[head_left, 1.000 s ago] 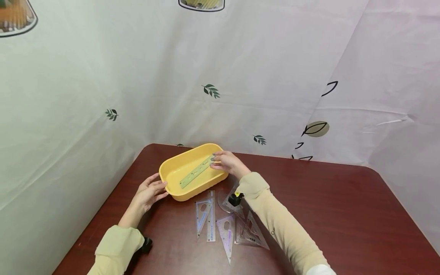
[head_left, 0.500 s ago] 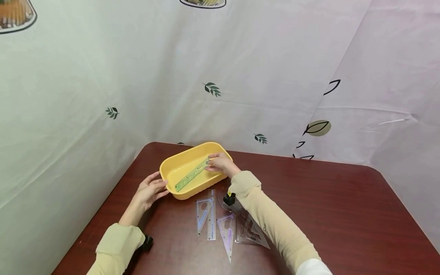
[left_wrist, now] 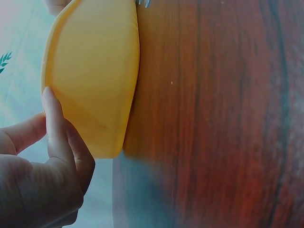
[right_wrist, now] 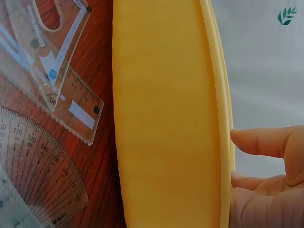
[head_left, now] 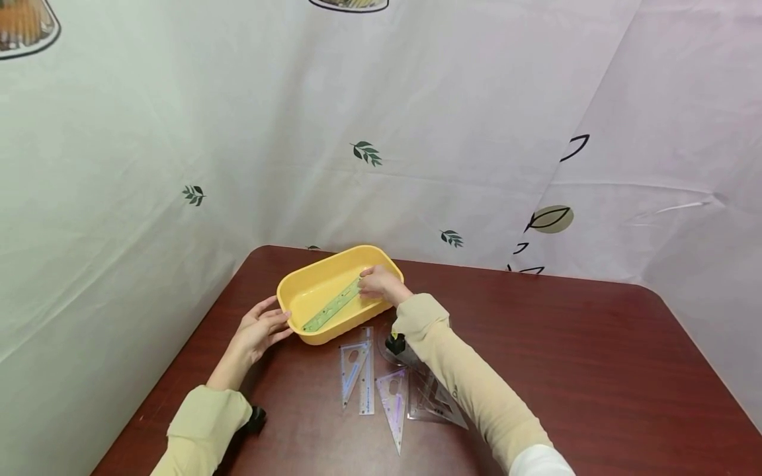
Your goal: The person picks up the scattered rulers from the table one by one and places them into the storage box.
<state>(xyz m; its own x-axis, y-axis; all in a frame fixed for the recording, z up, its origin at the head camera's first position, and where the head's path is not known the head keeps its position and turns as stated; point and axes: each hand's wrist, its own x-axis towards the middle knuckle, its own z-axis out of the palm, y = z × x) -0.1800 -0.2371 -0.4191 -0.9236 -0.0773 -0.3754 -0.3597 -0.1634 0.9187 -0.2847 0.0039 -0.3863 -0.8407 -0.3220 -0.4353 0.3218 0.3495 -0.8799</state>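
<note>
A long yellow plastic basin (head_left: pixel 351 322) stands at the back left of the table. My left hand (head_left: pixel 256 337) grips its left end; in the left wrist view, the thumb and fingers pinch the basin's rim (left_wrist: pixel 46 71). My right hand (head_left: pixel 381 284) reaches over the right end and holds a green ruler (head_left: pixel 330 309) by its far end. The ruler slants inside the basin, its near end low by the left front corner. In the right wrist view, the basin's wall (right_wrist: pixel 166 114) hides the ruler and my fingertips.
In front of the basin lie a clear straight ruler (head_left: pixel 367 390), a blue-marked set square (head_left: pixel 351 373) and a purple-marked set square (head_left: pixel 391 404). A clear protractor (right_wrist: pixel 38 166) and more clear set squares (head_left: pixel 443 406) lie partly under my right forearm. White cloth hangs behind the table.
My right hand has moved left and down into the basin with the green ruler, whose near end has slid toward the left front corner. The left hand stays at the rim.
</note>
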